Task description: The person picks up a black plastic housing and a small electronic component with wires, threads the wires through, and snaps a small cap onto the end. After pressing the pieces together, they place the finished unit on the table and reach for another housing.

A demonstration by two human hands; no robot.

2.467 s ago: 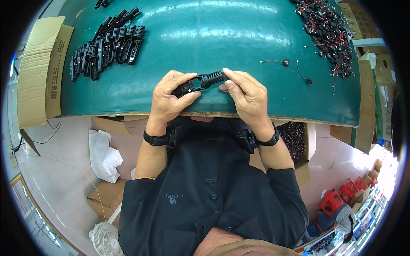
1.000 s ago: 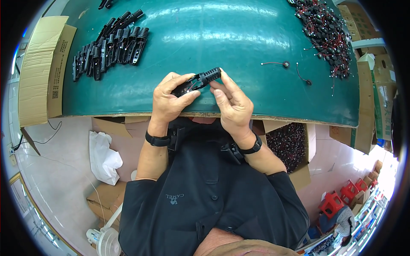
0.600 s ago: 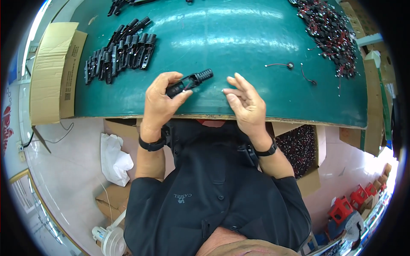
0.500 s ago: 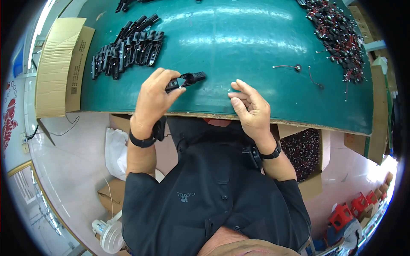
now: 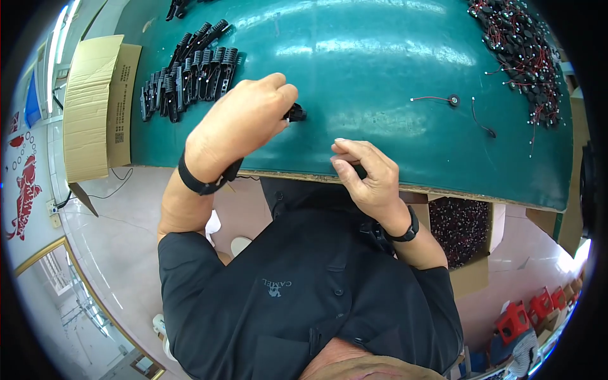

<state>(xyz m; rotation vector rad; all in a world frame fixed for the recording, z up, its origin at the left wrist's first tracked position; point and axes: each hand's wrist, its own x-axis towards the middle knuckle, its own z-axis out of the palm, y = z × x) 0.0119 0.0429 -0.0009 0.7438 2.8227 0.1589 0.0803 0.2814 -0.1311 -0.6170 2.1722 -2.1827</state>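
My left hand (image 5: pixel 244 123) is closed around a black plastic housing (image 5: pixel 296 114) with a ribbed end. The back of the hand hides most of the piece; only its end shows past the fingers, above the green table. To the right, near the table's front edge, my right hand (image 5: pixel 370 174) has loosely bent fingers, a narrow gap between them and the thumb. Nothing shows in it. Several similar black housings (image 5: pixel 190 73) lie grouped beyond my left hand.
A small round black part with a red lead (image 5: pixel 453 101) and a dark-wired one (image 5: pixel 491 132) lie right of centre. A heap of wired parts (image 5: pixel 522 50) covers the far right. A cardboard box (image 5: pixel 92 107) stands at the left edge; another (image 5: pixel 472 278) sits below the table.
My left hand has moved right and turned over, its back now covering the housing. My right hand has shifted slightly down and left, its thumb closer to its fingers.
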